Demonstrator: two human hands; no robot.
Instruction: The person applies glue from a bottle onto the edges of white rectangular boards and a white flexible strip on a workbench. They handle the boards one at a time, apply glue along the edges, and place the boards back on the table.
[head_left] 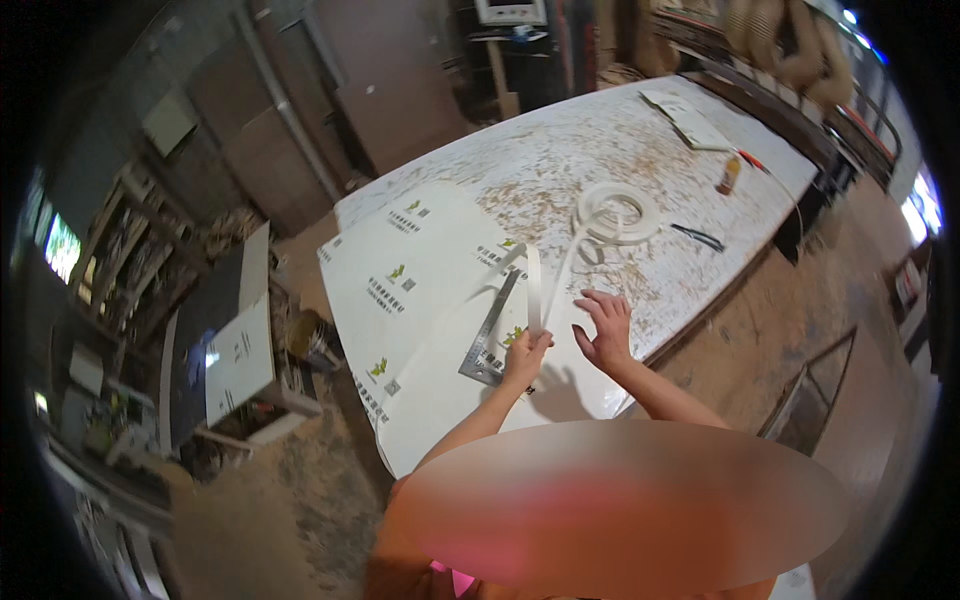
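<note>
My left hand (526, 358) is closed on a white edge banding strip (534, 285), which rises from my fingers and bends over at the top. The strip appears to run on toward a coiled roll of white edge banding (647, 212) further up the table. My right hand (607, 328) hovers to the right of the strip, fingers apart and holding nothing. Beneath and left of my left hand, a metal square (490, 328) lies on a white printed board (350, 290). Right of the roll lies a dark pair of pliers or cutters (698, 237).
The wide worktable (440, 170) is strewn with wood shavings. At its far right are a small amber bottle (729, 175), a red-tipped tool (750, 158) and a flat pale panel (685, 120). A lower stand with another white panel (240, 365) is at left. Ribbed hoses (790, 45) hang back right.
</note>
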